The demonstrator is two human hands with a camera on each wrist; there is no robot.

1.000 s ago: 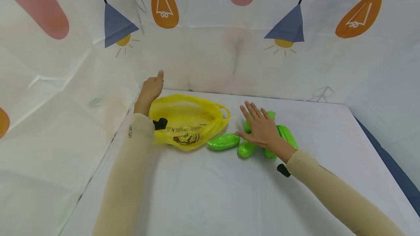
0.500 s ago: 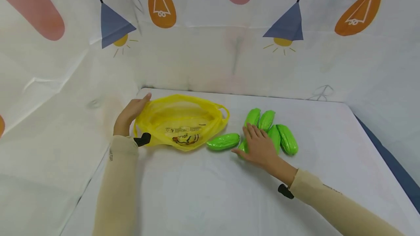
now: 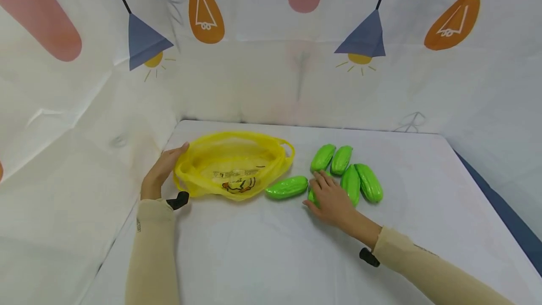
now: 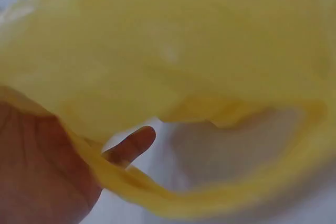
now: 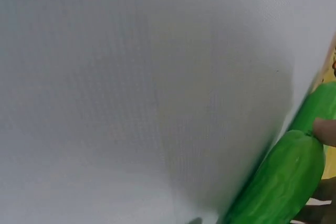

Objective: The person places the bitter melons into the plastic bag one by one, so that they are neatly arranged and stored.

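Six glossy green plastic cucumbers lie on my white worktop [image 3: 262, 258], and one crinkled yellow plastic bag [image 3: 233, 166] sits left of them. Four cucumbers [image 3: 348, 173] cluster together, a fifth [image 3: 287, 187] lies alone just beside the bag, and the sixth [image 3: 312, 196] is under my right hand [image 3: 332, 199], whose fingers curl down over it. My left hand [image 3: 163, 171] grips the bag's left rim, fingers curled round the plastic. The bag's mouth gapes open; I see nothing inside it.
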